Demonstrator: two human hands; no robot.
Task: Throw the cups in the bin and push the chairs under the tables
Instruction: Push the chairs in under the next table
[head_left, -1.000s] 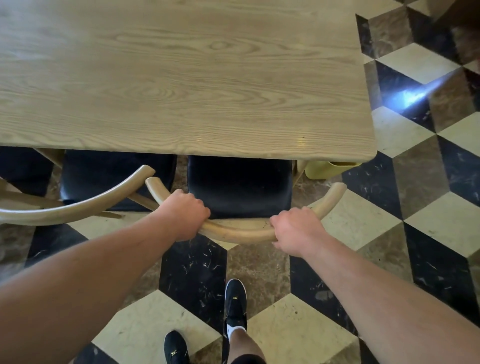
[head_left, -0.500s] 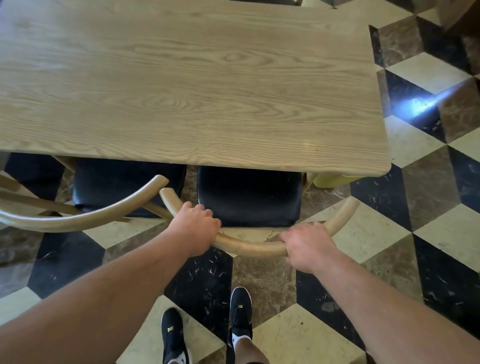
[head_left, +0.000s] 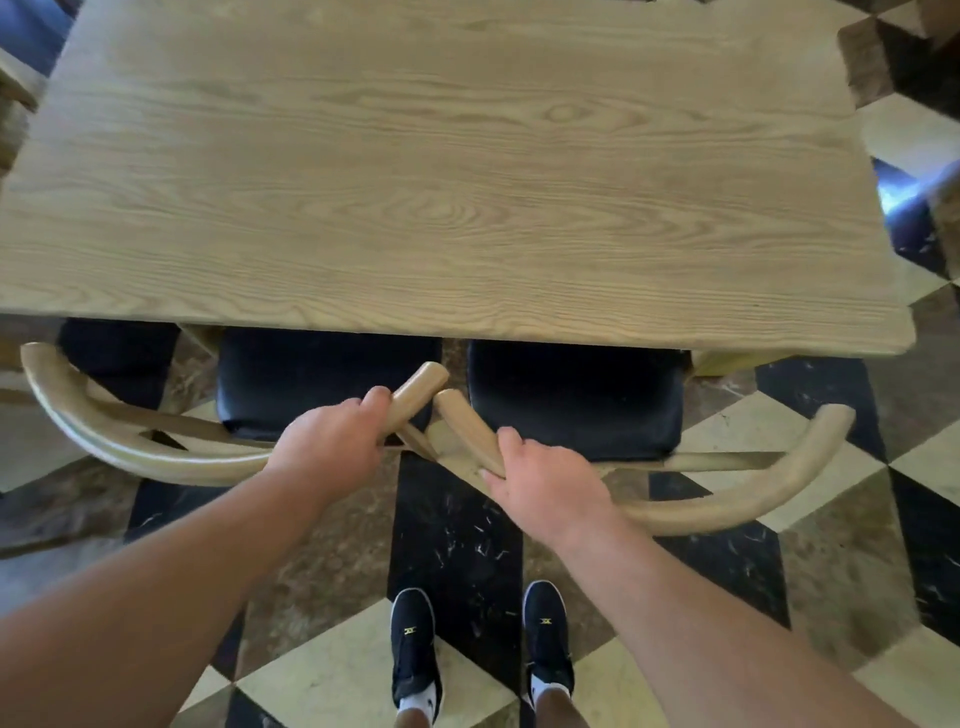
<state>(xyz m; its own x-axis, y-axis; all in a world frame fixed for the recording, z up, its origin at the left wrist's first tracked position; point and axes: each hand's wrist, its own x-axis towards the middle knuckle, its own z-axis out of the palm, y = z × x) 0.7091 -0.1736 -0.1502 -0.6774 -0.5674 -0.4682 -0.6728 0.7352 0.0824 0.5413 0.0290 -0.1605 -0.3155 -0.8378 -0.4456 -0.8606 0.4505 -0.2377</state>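
Two wooden chairs with black seats stand side by side at the near edge of the light wooden table (head_left: 467, 182), their seats partly under the tabletop. My left hand (head_left: 332, 441) grips the right end of the left chair's curved back rail (head_left: 130, 457). My right hand (head_left: 540, 483) holds the left end of the right chair's curved back rail (head_left: 753, 493). The two rail ends nearly touch between my hands. No cup or bin is in view.
Another dark seat (head_left: 114, 353) shows under the table at the far left. My black shoes (head_left: 415, 649) stand on the chequered marble floor (head_left: 831, 597) just behind the chairs. Floor extends to the right of the table.
Both hands held the right chair's rail before. My left hand has moved onto the left chair's rail end and my right hand has slid to the right chair's left end. The view has shifted left.
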